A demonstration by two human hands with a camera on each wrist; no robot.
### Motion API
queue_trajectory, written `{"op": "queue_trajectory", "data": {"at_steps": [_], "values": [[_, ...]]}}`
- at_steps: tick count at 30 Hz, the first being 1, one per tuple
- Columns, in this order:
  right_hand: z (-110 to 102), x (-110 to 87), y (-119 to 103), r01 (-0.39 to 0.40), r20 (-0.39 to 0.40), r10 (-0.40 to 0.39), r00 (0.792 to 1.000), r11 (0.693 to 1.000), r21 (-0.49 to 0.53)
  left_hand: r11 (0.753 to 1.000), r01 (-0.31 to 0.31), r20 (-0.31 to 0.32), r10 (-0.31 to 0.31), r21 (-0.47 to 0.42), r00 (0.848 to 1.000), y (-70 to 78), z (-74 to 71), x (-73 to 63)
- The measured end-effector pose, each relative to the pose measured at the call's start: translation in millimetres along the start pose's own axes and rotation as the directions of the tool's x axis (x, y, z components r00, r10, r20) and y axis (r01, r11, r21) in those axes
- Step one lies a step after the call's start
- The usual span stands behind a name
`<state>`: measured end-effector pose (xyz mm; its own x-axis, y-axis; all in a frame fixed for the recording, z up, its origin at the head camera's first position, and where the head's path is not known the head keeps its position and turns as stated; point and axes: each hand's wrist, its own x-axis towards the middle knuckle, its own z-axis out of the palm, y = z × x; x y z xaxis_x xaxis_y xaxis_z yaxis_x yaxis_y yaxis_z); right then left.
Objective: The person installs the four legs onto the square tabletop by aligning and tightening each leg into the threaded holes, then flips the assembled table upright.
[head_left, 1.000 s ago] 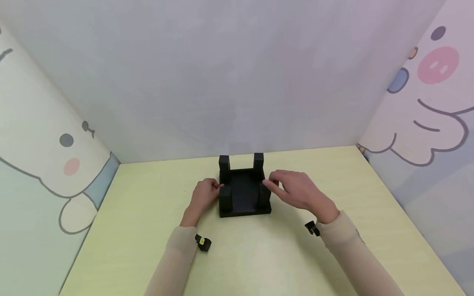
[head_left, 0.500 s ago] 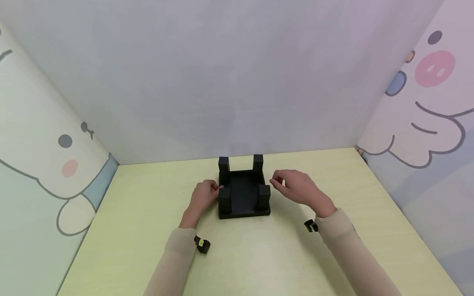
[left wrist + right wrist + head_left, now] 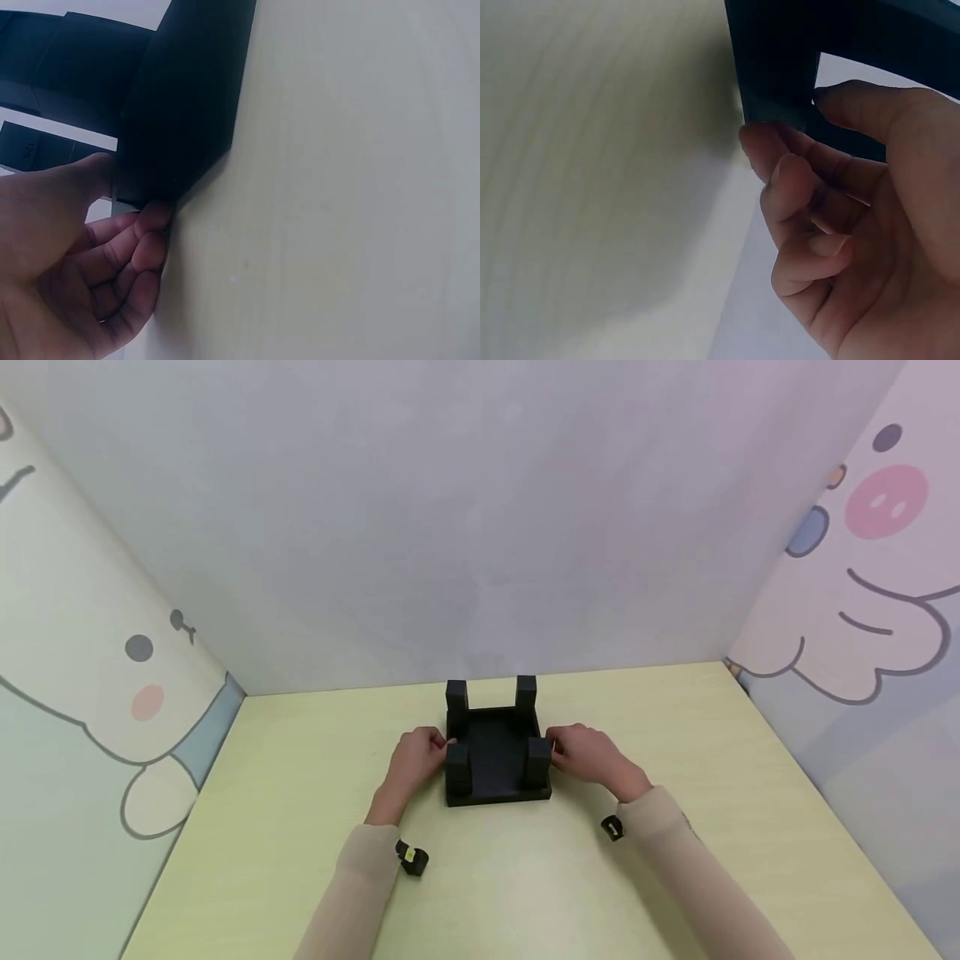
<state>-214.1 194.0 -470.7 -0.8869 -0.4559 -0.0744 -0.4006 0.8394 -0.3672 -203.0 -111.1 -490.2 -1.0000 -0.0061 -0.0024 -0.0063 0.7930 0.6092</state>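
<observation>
A black square frame (image 3: 497, 756) with a low rim and a block-like post upright at each corner, like a small upturned stool, lies on the pale table. At its left edge my left hand (image 3: 412, 764) pinches the rim. The left wrist view shows that thumb (image 3: 94, 176) on the inner side and the curled fingertips (image 3: 154, 217) against the outer side near the table. My right hand (image 3: 594, 757) pinches the opposite rim, its thumb (image 3: 847, 105) inside and its forefinger outside in the right wrist view. The near right post partly hides the right fingertips in the head view.
The pale wood-grain table (image 3: 495, 893) ends at a plain whitish back wall (image 3: 480, 527). Side walls with cartoon animal drawings stand left and right. A small black wrist camera (image 3: 412, 858) sits at the left cuff, another (image 3: 612, 827) at the right.
My right hand first drew away from the frame's right side, then came back left and took hold of the rim. My left hand keeps its pinch, and the frame stays in place.
</observation>
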Motion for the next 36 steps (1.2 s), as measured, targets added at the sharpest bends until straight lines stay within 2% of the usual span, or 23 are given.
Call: {"op": "queue_trajectory", "data": {"at_steps": [4, 12, 16, 21, 27, 36], "values": [[7, 2.7, -2, -0.022, 0.023, 0.022, 0.999, 1.0, 0.001, 1.0, 0.002, 0.011, -0.002, 0.003, 1.0, -0.2, -0.4, -1.2], [14, 7.9, -3, -0.072, 0.012, 0.071, 0.997, 0.997, 0.03, 1.0, -0.014, 0.023, 0.014, 0.006, 1.0, 0.5, -1.6, 0.0], [15, 9.1, 0, -0.057, -0.001, 0.057, 0.998, 0.998, 0.034, 0.999, -0.048, 0.016, 0.048, 0.016, 0.999, 1.8, -0.3, 1.0], [18, 7.9, 3, -0.046, -0.019, 0.046, 0.999, 0.999, 0.02, 0.993, -0.095, 0.018, 0.094, 0.07, 0.995, 3.3, -0.1, 0.3], [16, 5.7, 1, -0.029, -0.041, 0.029, 0.999, 1.0, 0.002, 0.99, -0.09, 0.024, 0.088, 0.109, 0.996, 7.0, -1.5, -2.6], [5, 3.3, -5, -0.017, -0.062, 0.017, 0.998, 1.0, -0.011, 0.987, -0.113, 0.009, 0.113, 0.113, 0.994, 16.5, -8.0, -5.2]]}}
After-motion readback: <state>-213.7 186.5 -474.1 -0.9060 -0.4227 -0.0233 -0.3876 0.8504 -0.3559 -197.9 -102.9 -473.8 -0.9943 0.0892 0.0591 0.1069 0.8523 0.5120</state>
